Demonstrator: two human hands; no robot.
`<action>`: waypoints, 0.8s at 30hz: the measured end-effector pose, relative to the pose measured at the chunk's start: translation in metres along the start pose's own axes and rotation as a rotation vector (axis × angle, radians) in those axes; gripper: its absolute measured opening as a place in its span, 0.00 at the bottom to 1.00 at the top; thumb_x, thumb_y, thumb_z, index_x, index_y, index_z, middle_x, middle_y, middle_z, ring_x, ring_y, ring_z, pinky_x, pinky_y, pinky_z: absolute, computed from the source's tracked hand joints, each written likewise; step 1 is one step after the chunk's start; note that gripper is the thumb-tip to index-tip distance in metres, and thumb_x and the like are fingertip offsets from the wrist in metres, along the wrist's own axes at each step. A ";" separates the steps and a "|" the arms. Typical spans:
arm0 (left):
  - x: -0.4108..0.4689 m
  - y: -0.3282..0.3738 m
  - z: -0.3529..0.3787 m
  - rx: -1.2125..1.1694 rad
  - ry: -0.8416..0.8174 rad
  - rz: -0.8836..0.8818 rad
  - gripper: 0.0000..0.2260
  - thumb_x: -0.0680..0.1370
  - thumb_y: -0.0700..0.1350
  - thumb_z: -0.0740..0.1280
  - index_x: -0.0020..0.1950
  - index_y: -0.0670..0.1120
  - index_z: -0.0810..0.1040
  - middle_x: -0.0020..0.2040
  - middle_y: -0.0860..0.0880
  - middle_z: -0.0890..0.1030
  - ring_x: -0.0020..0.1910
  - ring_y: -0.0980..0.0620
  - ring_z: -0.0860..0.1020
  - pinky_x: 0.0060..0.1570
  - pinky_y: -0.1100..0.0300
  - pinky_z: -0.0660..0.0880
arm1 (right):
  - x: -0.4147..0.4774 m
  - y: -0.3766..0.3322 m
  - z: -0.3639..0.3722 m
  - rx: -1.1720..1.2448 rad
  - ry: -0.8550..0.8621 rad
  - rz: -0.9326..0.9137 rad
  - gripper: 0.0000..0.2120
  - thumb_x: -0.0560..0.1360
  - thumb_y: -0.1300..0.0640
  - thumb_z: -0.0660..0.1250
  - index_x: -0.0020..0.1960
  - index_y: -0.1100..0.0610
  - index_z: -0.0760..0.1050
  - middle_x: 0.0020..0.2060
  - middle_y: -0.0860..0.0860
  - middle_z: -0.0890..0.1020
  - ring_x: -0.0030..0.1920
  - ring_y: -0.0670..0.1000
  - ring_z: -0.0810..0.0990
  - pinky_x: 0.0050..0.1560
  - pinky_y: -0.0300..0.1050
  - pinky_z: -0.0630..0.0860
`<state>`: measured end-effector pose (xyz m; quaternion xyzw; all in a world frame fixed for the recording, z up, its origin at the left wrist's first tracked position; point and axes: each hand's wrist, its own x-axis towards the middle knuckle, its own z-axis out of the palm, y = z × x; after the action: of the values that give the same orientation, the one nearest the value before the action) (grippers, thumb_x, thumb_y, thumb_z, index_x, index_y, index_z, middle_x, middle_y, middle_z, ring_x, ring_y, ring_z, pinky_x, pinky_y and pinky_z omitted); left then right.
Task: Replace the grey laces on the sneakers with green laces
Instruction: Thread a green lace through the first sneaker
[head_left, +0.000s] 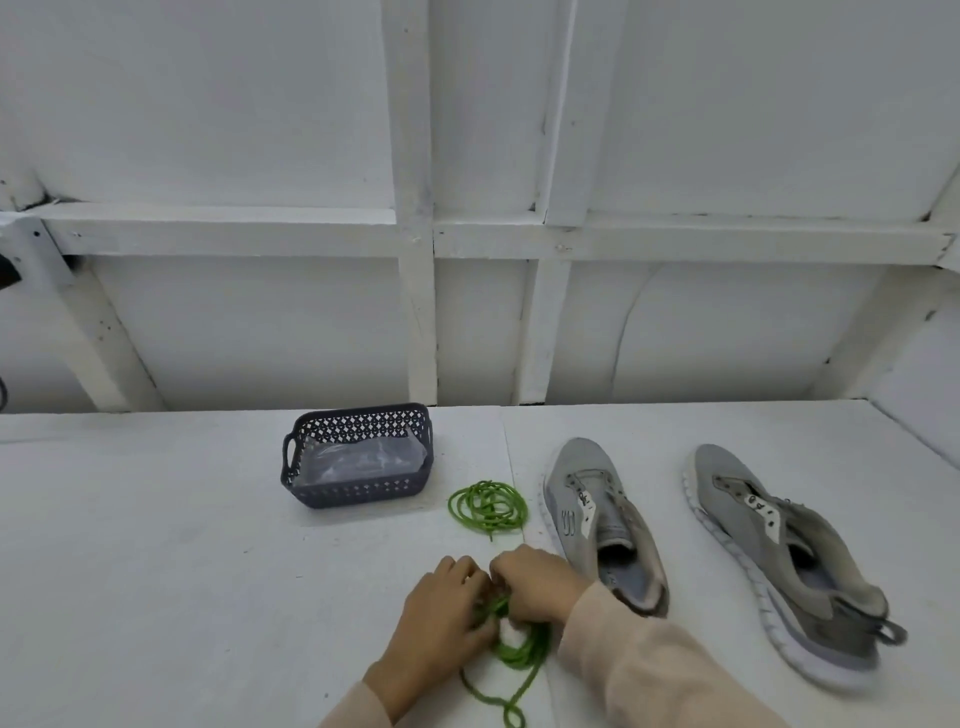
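Observation:
Two grey sneakers lie on the white table with no laces in their eyelets, the left sneaker (605, 525) near the middle and the right sneaker (784, 556) further right. A coiled green lace (488, 506) lies on the table left of the shoes. Closer to me, my left hand (444, 610) and my right hand (535, 584) both grip a second bundled green lace (519, 649). Its loops and one tail hang below my hands onto the table.
A dark blue perforated basket (358, 491) holding clear plastic stands behind the coiled lace. A white panelled wall with beams rises right behind the table's far edge. The table (156, 545) stretches out to the left.

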<state>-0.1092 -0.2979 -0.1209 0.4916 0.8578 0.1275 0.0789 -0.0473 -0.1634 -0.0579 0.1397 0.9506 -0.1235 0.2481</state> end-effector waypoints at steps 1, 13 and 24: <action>0.002 0.003 -0.002 0.013 -0.015 0.001 0.21 0.73 0.59 0.53 0.58 0.49 0.72 0.55 0.51 0.74 0.54 0.51 0.71 0.43 0.59 0.63 | -0.002 0.001 0.002 0.009 0.015 -0.008 0.14 0.73 0.64 0.65 0.59 0.61 0.73 0.58 0.60 0.75 0.57 0.61 0.76 0.47 0.46 0.69; 0.057 0.067 -0.093 -0.861 0.326 0.034 0.07 0.83 0.40 0.60 0.47 0.48 0.76 0.33 0.52 0.78 0.29 0.51 0.78 0.31 0.58 0.76 | -0.071 0.078 -0.065 1.124 0.572 -0.225 0.05 0.75 0.61 0.71 0.43 0.62 0.79 0.32 0.52 0.77 0.31 0.46 0.74 0.33 0.36 0.70; 0.151 0.186 -0.101 -1.287 0.148 -0.098 0.10 0.84 0.42 0.57 0.55 0.40 0.76 0.42 0.46 0.80 0.26 0.54 0.73 0.24 0.65 0.68 | -0.131 0.235 -0.091 1.512 0.882 -0.006 0.04 0.74 0.64 0.71 0.49 0.62 0.78 0.39 0.57 0.81 0.26 0.49 0.76 0.27 0.38 0.73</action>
<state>-0.0586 -0.0916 0.0295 0.2965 0.6345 0.6458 0.3041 0.0994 0.0557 0.0465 0.2994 0.6234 -0.6562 -0.3018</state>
